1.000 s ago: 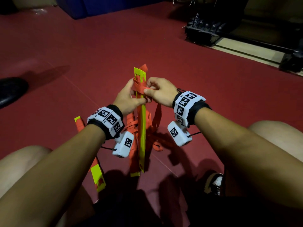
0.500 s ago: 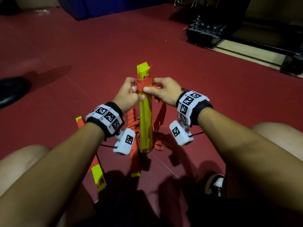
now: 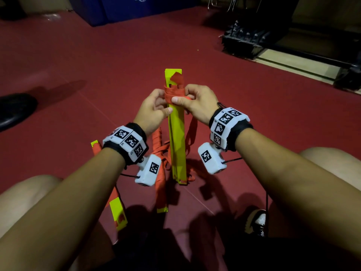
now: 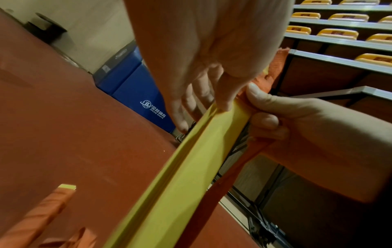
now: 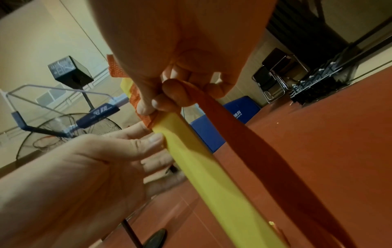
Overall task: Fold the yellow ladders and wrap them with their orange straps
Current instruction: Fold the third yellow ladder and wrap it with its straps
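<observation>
A folded yellow ladder bundle [image 3: 176, 137] stands upright on the red floor between my knees. An orange strap [image 3: 174, 94] is wound round it near its top, and a loose end pokes up above the wrap. My left hand [image 3: 166, 107] grips the bundle just under the wrap, thumb on its near face [image 4: 224, 100]. My right hand [image 3: 181, 98] pinches the strap against the bundle, thumb across the wrap. More strap [image 5: 254, 142] hangs down from the right fingers [image 5: 180, 95] beside the yellow slats [image 5: 201, 167].
A strap-wrapped ladder bundle [image 3: 159, 173] and another yellow and orange bundle [image 3: 117, 212] lie on the floor by my left wrist. A dark shoe [image 3: 13, 110] sits at far left, a blue mat [image 3: 127, 8] at the back, a black rack [image 3: 244, 42] at back right.
The bundle has turned from edge-on to its flat face toward me and risen a little. The strap wrap near the top now sits flatter, with my right thumb across it.
</observation>
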A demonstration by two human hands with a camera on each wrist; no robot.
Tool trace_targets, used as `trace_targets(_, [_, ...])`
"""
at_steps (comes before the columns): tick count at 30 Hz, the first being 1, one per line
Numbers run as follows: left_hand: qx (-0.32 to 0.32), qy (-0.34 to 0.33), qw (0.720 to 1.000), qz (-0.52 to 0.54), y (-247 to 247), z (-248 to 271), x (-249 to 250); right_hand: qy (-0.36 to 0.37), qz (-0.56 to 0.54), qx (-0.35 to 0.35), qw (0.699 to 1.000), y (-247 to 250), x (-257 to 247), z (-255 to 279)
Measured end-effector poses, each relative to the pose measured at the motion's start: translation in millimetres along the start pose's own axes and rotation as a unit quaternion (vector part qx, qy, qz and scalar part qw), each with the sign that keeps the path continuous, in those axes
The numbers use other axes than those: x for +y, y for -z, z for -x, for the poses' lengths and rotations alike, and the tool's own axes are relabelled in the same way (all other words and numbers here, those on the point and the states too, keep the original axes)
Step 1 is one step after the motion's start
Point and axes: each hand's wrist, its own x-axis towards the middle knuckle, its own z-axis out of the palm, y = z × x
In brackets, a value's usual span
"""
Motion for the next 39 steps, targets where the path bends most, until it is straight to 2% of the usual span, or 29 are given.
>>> trace_targets(9, [-0.081,-0.030,0.996,-0.039,-9,-2,-6,0.023,0.042,0.028,0.998,-2,-11,3])
trace_targets(14, [-0.046,-0.041,0.995,-0.076,-10,-5,-16,0.006,0.004,-0.026,1.000,-8,-18,7])
trace_targets(20, [0.001,-0.016,0.999,-0.050,0,-8,-16,-0.005,-0.009,-0.083,0.996,-3,-17,4])
trace_targets(24, [0.035,0.021,0.999,-0.025,5,-12,-12,-0.021,-0.019,-0.080,0.996,5,-12,0])
trace_targets(28, [0.022,0.034,0.999,-0.006,3,-12,-9,-0.020,0.026,-0.044,0.999,9,-5,-3])
trace_targets(34, [-0.021,0.004,1.000,0.015,3,-6,-6,0.005,-0.033,-0.073,0.997,9,-5,-3])
trace_targets(39, [-0.039,-0.021,0.999,0.011,1,0,0,0.020,-0.008,-0.055,0.998,11,-2,-4])
